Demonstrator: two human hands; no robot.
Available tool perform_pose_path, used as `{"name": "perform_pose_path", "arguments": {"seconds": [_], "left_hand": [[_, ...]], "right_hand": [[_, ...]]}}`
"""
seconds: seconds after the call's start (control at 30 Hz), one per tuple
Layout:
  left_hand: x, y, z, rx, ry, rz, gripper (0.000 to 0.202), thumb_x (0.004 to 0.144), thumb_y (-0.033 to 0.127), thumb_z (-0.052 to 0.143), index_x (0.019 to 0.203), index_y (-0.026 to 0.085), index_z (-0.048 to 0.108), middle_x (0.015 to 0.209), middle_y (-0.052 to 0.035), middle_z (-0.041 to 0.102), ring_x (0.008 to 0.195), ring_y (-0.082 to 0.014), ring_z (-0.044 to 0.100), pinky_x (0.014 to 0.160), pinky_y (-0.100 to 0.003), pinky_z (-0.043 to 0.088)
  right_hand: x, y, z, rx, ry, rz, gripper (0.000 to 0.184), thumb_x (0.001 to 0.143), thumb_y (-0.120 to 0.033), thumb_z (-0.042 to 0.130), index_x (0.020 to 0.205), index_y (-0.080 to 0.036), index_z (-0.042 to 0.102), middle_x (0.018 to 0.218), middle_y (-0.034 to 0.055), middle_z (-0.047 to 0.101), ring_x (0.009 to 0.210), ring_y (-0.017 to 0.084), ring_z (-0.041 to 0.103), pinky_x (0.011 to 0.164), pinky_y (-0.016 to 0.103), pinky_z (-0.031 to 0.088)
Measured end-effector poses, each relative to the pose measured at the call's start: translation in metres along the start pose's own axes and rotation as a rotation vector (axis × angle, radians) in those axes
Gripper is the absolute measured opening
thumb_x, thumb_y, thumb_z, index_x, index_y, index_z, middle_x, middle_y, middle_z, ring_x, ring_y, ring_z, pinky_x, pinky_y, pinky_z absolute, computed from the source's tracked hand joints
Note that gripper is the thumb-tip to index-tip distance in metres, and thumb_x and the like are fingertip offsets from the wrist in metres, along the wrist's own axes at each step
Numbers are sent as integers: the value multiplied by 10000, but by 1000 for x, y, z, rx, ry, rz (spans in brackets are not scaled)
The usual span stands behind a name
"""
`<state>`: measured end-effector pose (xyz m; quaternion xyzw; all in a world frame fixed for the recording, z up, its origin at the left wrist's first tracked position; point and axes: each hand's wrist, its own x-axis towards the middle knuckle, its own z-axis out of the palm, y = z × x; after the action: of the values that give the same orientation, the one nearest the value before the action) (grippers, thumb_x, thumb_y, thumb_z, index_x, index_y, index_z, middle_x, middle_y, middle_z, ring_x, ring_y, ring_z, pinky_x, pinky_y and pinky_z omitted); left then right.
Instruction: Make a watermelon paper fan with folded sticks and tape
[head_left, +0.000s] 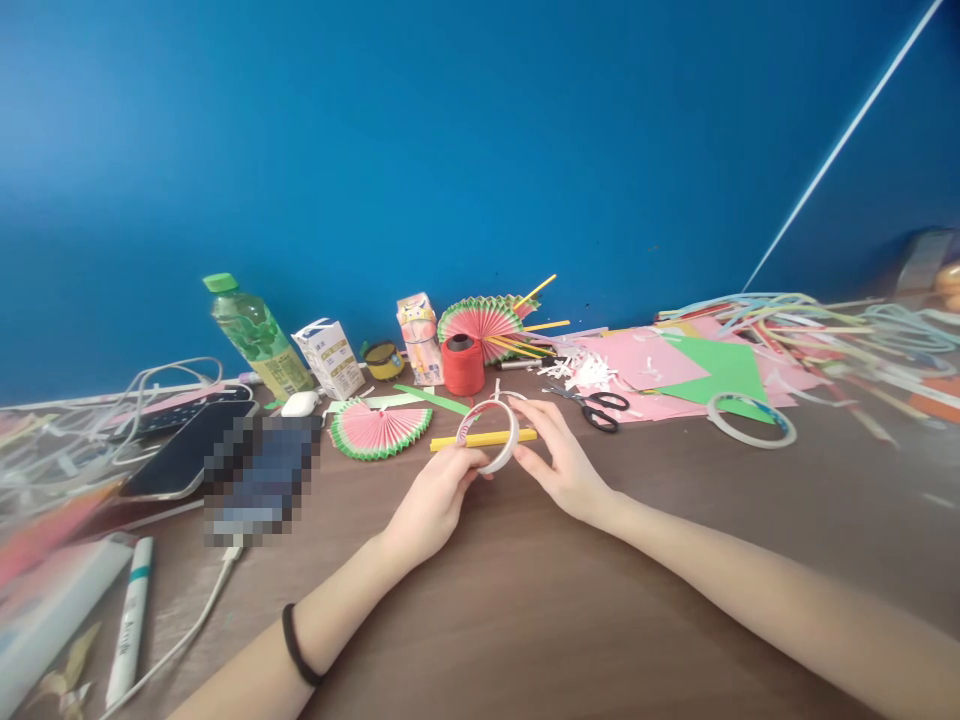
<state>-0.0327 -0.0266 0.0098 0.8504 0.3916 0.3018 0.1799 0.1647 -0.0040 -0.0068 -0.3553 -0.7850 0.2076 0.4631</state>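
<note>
Standing near-upright over the tabletop [510, 600], the tape roll [507, 456] is pinched by the left hand [431, 500], apparently for steadiness; whether its rim is gripped by the right hand [566, 465] cannot be told. Beyond, movement is hemmed by yellow strips [444, 442] and scissors [588, 402]; nearer, open room is left.

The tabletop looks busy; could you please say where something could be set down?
Bare tabletop lies between the left forearm and right forearm, nearer than the tape roll, and between the right forearm and the loose white ring. Crowded: along the blue wall and around the marker.
</note>
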Motion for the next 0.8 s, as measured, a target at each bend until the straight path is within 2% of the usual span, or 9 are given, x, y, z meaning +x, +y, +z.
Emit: {"name": "perform_pose_path", "arguments": {"seconds": [0.13, 0.3, 0.5, 0.63, 0.8], "left_hand": [[0, -3, 3, 74, -38, 76, 203, 897, 130, 306, 959, 207, 483, 904, -33, 618, 916, -155, 546, 899, -343, 406], [0, -5, 4, 143, -31, 104, 193, 891, 110, 313, 932, 201, 478, 897, -24, 620, 917, -153, 537, 959, -375, 365], [1, -3, 4, 181, -42, 58, 177, 897, 142, 321, 914, 195, 488, 871, -40, 617, 870, -168, 539, 802, -318, 440], [0, -2, 2, 177, -36, 32, 188, 900, 141, 308, 926, 195, 486, 866, -31, 616, 866, -160, 539, 797, -303, 437], [0, -1, 2, 153, -8, 5, 184, 895, 151, 318, 928, 203, 492, 876, -27, 619, 864, -159, 549, 793, -304, 440]], "right_hand": [[0, 0, -2, 6, -16, -16, 451, 875, -332, 445, 1312, -283, 346, 1203, 84, 419, 1160, 226, 415, 1003, 409, 361], [0, 0, -2, -20, -6, -20, 440, 875, -329, 451, 1304, -288, 364, 1214, 87, 423, 1171, 230, 416, 1013, 424, 352], [1, 1, 1, -24, 44, -47, 292, 880, -243, 434, 1165, -283, 485, 1170, 71, 470, 1152, 210, 444, 1000, 410, 371], [3, 3, 2, 0, 59, 60, 356, 854, -273, 488, 1207, -259, 445, 1214, 82, 458, 1151, 212, 452, 979, 402, 394], [5, 4, 3, 45, 11, 142, 258, 856, -323, 487, 1087, -226, 550, 1153, 68, 550, 1121, 201, 494, 983, 371, 389]]}}
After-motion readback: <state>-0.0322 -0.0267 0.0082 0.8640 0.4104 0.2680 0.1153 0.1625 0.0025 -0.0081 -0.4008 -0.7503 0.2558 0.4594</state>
